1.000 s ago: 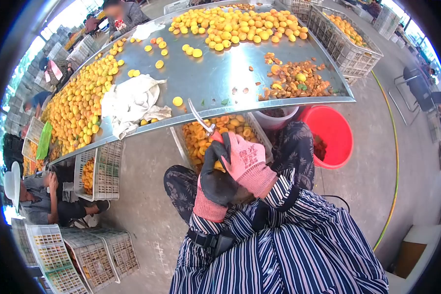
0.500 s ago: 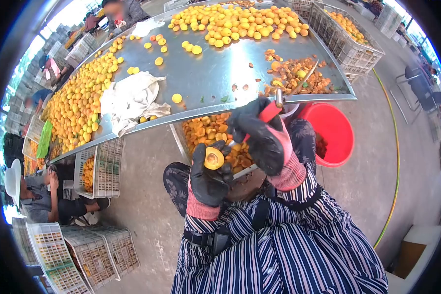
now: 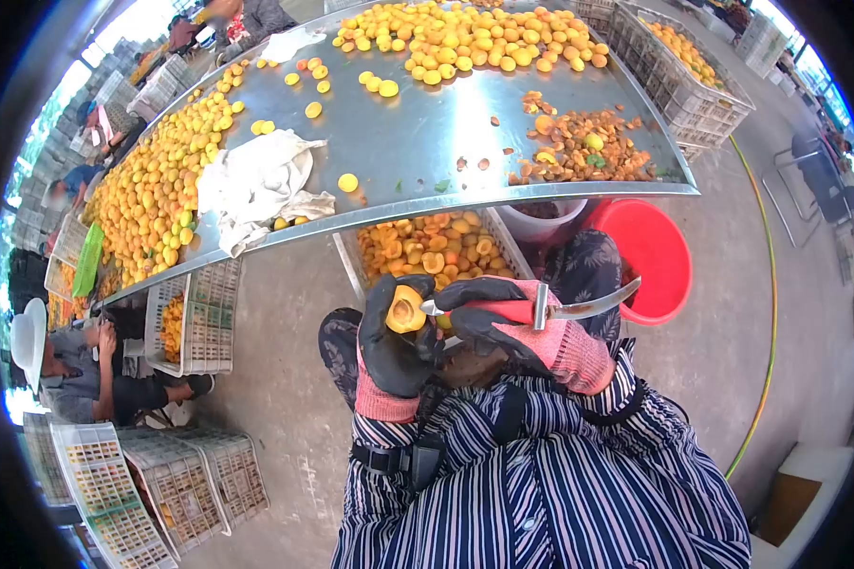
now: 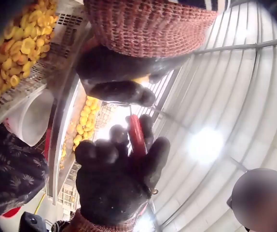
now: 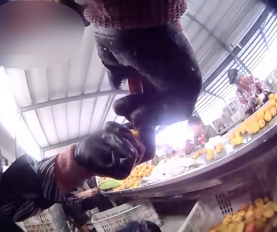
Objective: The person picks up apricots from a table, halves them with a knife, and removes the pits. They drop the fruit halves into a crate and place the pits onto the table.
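Note:
In the head view the left hand (image 3: pixel 395 343), in a black-coated pink glove, holds a cut-open apricot (image 3: pixel 405 310) with its hollow facing up. Beside it the right hand (image 3: pixel 503 318) grips the red handle (image 3: pixel 510 310) of a tool. The tool's small metal tip (image 3: pixel 431 308) points at the fruit's cut face; whether they touch, I cannot tell. Its curved blade (image 3: pixel 593 305) extends to the right. The left wrist view shows the right hand (image 4: pixel 114 179) around the red handle (image 4: pixel 137 135). Fingers of the left hand (image 5: pixel 110 150) wrap the fruit in the right wrist view.
A metal table (image 3: pixel 399 142) ahead bears whole apricots (image 3: pixel 503 43), a white cloth (image 3: pixel 261 185) and a brown pile (image 3: pixel 588 147). Below its edge stand a crate of halves (image 3: pixel 346 261), a white bucket (image 3: pixel 541 223) and a red bucket (image 3: pixel 669 261). Other people sit at the left.
The right hand has come down and left towards the fruit, and the tool has turned so its small tip faces the apricot and its blade points right. The left hand still holds the opened fruit.

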Available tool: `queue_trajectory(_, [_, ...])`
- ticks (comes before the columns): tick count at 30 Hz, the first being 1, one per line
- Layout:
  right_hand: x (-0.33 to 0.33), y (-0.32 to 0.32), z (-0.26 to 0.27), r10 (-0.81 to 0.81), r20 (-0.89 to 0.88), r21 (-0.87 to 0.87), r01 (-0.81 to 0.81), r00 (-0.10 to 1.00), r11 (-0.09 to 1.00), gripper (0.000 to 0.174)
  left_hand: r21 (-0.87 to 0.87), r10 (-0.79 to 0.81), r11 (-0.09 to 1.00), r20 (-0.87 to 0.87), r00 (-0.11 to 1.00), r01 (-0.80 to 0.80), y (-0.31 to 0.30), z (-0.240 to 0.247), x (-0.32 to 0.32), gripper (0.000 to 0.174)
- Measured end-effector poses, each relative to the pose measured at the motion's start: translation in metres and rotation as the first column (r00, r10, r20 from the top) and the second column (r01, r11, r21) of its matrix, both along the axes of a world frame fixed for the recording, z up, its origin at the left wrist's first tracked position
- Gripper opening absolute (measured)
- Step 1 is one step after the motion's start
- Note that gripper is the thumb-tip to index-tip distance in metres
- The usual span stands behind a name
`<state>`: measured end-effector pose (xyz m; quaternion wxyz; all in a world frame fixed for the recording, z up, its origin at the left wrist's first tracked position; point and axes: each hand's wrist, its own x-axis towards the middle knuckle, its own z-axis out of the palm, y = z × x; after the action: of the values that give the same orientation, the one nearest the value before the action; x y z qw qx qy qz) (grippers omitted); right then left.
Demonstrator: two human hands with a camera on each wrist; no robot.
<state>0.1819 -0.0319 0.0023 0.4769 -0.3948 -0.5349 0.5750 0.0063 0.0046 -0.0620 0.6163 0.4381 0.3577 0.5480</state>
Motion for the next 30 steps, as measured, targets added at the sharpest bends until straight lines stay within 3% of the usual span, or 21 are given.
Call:
queue_trajectory(4, [-0.001,-0.005,0.0,-0.036,-0.123,-0.093,0.024,0.992,0.995,0.027,0.014,-0.02,1.0,0.005,1.0,0.02,0.004,-0.017,-0.001,0.03])
queue_trajectory(6, [-0.001,-0.004,-0.002,-0.031,-0.121,-0.12,0.017,0.992,0.993,0.027,0.498,0.042,0.86,-0.282,0.958,0.109,0.003,-0.003,0.0,0.029])
queue_trajectory(7, [0.0,-0.004,-0.002,-0.031,-0.123,-0.12,0.016,0.992,0.993,0.027,0.498,0.043,0.86,-0.285,0.958,0.11,0.002,0.0,-0.001,0.029])
queue_trajectory(9, [0.001,-0.004,-0.001,-0.008,0.007,-0.051,0.008,1.0,0.999,0.027,0.148,-0.151,0.972,-0.197,0.969,0.182,0.003,0.005,-0.003,0.033])
queue_trajectory(10, [0.001,-0.004,-0.002,-0.01,0.006,-0.052,0.01,1.0,0.999,0.027,0.147,-0.153,0.972,-0.197,0.968,0.184,0.007,0.002,-0.007,0.033])
queue_trajectory(11, [0.002,-0.004,-0.002,-0.001,0.123,0.041,-0.004,0.992,0.999,0.027,-0.099,-0.324,0.933,0.186,0.928,0.346,0.014,-0.004,-0.013,0.035])
queue_trajectory(12, [0.003,-0.003,-0.002,-0.005,0.238,0.131,-0.027,0.971,0.991,0.026,-0.255,-0.343,0.791,0.568,0.748,0.556,0.019,-0.007,-0.016,0.037])
queue_trajectory(13, [0.001,-0.004,-0.003,-0.005,0.237,0.13,-0.027,0.971,0.991,0.026,-0.255,-0.343,0.791,0.567,0.748,0.556,0.018,-0.007,-0.014,0.037])
queue_trajectory(15, [-0.004,-0.004,-0.007,-0.04,0.145,0.088,0.028,0.989,0.996,0.024,-0.3,-0.167,0.898,0.445,0.88,0.322,0.015,-0.006,-0.004,0.034])
queue_trajectory(16, [-0.003,-0.001,-0.017,-0.05,0.135,0.155,0.028,0.99,0.988,0.024,-0.299,-0.168,0.898,0.444,0.88,0.322,0.008,0.001,0.003,0.034])
queue_trajectory(17, [-0.001,0.0,-0.022,-0.052,0.134,0.158,0.031,0.99,0.987,0.024,-0.002,-0.086,0.996,0.053,0.995,0.086,-0.001,0.014,0.011,0.028])
queue_trajectory(18, [0.002,0.002,-0.026,-0.038,-0.106,0.002,0.038,0.994,0.999,0.025,0.365,0.144,0.93,-0.288,0.947,-0.031,-0.004,0.02,0.016,0.023])
queue_trajectory(19, [0.004,0.001,-0.028,-0.057,-0.34,-0.154,0.004,0.939,0.988,0.026,0.364,0.143,0.931,-0.289,0.947,-0.029,-0.003,0.02,0.016,0.023])
queue_trajectory(21, [0.012,0.001,-0.027,-0.071,-0.303,-0.148,0.027,0.95,0.989,0.026,0.07,-0.114,0.99,-0.081,0.99,0.12,0.002,0.021,0.01,0.019])
queue_trajectory(23, [0.023,0.004,-0.022,0.088,-0.155,-0.045,-0.096,0.984,0.994,0.028,0.216,-0.198,0.943,-0.246,0.949,0.253,0.014,0.035,0.005,0.018])
queue_trajectory(25, [0.023,0.001,-0.017,0.076,-0.157,-0.055,-0.085,0.985,0.995,0.028,0.341,-0.249,0.85,-0.411,0.877,0.401,0.023,0.044,0.004,0.017])
queue_trajectory(26, [0.021,-0.002,-0.017,0.068,-0.16,-0.071,-0.08,0.985,0.994,0.028,-0.033,-0.419,0.908,-0.109,0.902,0.418,0.025,0.046,0.003,0.017])
queue_trajectory(27, [0.02,-0.004,-0.02,0.065,-0.164,-0.072,-0.078,0.984,0.994,0.028,-0.386,-0.421,0.787,0.235,0.876,0.482,0.026,0.049,0.003,0.019])
queue_trajectory(28, [0.02,-0.004,-0.024,0.024,-0.254,-0.072,-0.044,0.967,0.996,0.028,-0.351,-0.299,0.884,0.086,0.95,0.31,0.018,0.055,0.014,0.039])
queue_trajectory(29, [0.019,-0.005,-0.03,-0.019,-0.342,-0.076,-0.008,0.94,0.997,0.027,-0.352,-0.303,0.883,0.083,0.949,0.312,0.014,0.05,0.021,0.039])
queue_trajectory(30, [0.018,-0.008,-0.036,-0.027,-0.346,-0.08,-0.001,0.938,0.997,0.027,-0.173,-0.242,0.957,-0.043,0.969,0.231,0.01,0.042,0.026,0.038])
